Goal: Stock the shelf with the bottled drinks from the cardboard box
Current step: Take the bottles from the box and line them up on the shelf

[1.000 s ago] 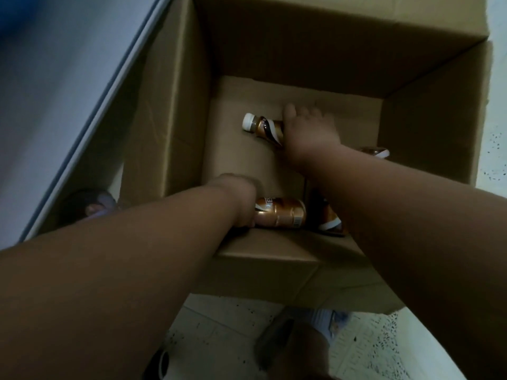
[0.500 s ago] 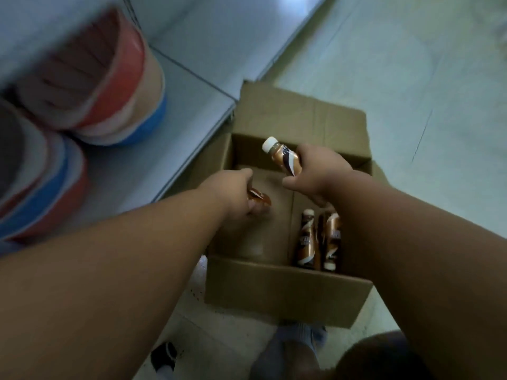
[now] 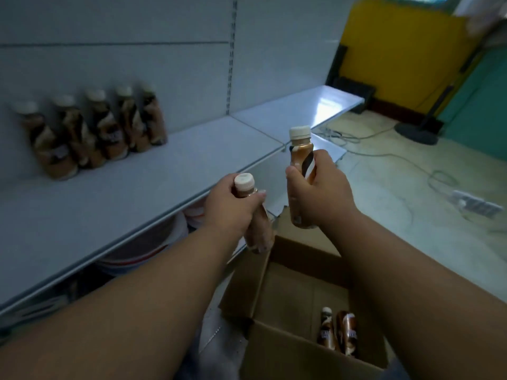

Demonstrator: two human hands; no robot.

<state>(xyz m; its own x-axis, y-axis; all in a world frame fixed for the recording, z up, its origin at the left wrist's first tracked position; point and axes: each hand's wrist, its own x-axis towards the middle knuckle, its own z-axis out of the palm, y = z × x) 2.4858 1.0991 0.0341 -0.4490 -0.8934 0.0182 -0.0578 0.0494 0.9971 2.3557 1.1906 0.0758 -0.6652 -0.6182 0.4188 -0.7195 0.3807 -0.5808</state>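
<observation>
My left hand (image 3: 229, 207) grips a brown drink bottle with a white cap (image 3: 244, 182), held upright just off the front edge of the white shelf (image 3: 142, 182). My right hand (image 3: 318, 193) holds a second brown bottle (image 3: 301, 152) upright, a little higher and to the right. Several matching bottles (image 3: 93, 133) stand in a row at the back left of the shelf. The open cardboard box (image 3: 288, 349) sits on the floor below my arms, with two bottles (image 3: 338, 331) lying inside near my right forearm.
A lower shelf holds red, white and blue stacked packs (image 3: 153, 248) under the shelf edge. Cables (image 3: 384, 154) and a power strip (image 3: 477, 205) lie on the floor to the right. A dark stand base (image 3: 417, 131) and a yellow wall (image 3: 397, 50) are at the back right.
Both hands have lifted a bottle each out of the box and raised them to shelf height. My view has swung up from the box to the shelf.
</observation>
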